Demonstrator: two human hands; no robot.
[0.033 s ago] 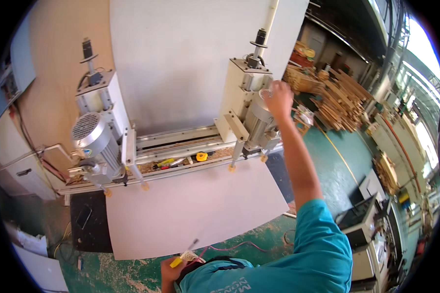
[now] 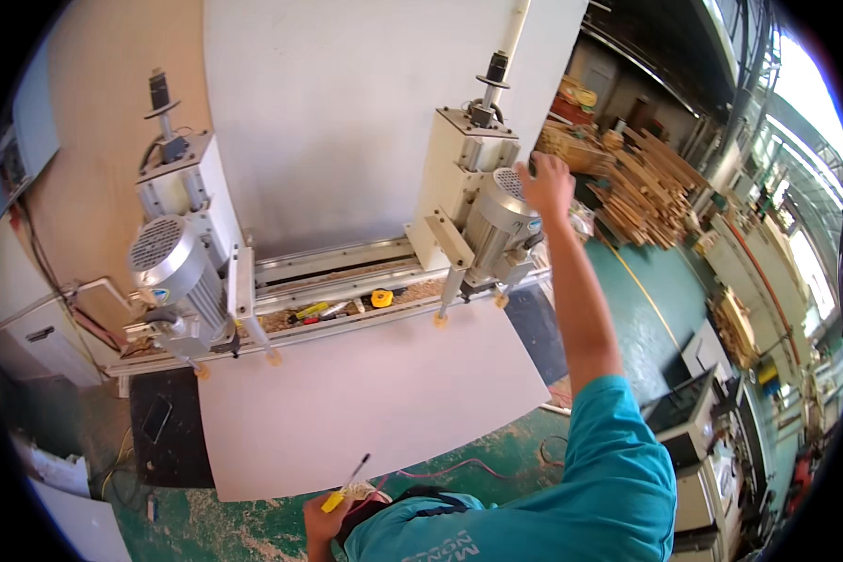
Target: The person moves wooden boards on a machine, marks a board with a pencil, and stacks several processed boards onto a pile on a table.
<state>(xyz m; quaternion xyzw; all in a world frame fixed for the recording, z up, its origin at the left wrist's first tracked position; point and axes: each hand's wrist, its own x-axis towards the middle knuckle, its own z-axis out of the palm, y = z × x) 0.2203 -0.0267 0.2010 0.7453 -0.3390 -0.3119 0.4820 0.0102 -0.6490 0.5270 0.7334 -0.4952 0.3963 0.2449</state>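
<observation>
My left hand [image 2: 320, 521], at the lower edge, is closed around the yellow handle of a slim tool [image 2: 335, 501]. Its thin shaft points up and ends in a dark tip; the exact kind is unclear. My right arm reaches far forward. Beside the top of the right silver motor [image 2: 501, 217], my right hand [image 2: 548, 187] is raised with fingers bent and apart, and I see nothing held in it. A matching left motor [image 2: 173, 272] is mounted on the same rail. A large pale board [image 2: 370, 412] lies under the machine's front feet.
Along the machine's rail [image 2: 337, 328] lie a yellow tape measure [image 2: 381, 298], small hand tools and wood shavings. A phone [image 2: 157, 418] rests on a black surface at left. Stacked lumber [image 2: 642, 192] stands far right. A pink hose [image 2: 468, 465] runs across the green floor.
My right hand has shifted slightly right, from over the right motor's top to beside it. The tool in my left hand has tilted slightly. The view has shifted a little.
</observation>
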